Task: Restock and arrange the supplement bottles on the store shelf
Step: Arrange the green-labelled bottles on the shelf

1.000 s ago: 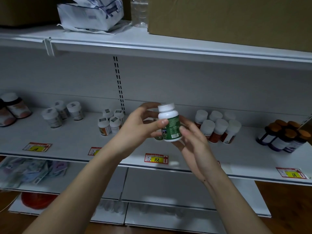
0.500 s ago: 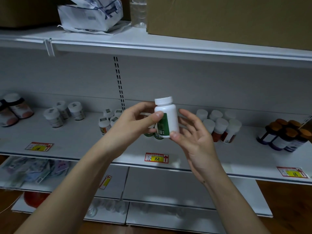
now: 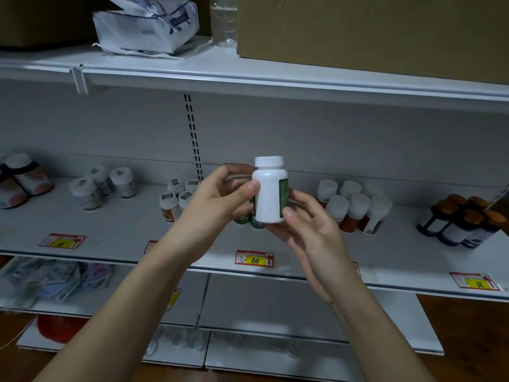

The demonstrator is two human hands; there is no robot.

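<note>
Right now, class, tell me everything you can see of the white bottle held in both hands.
The white bottle looks like smooth plastic, with a white screw cap on top. It is upright, held in the air before the middle shelf. A green label wraps its sides; the bare white gap faces the camera. The left hand pinches its left side with the thumb; the right hand holds its lower right, thumb on the front. The print is unreadable.
</note>
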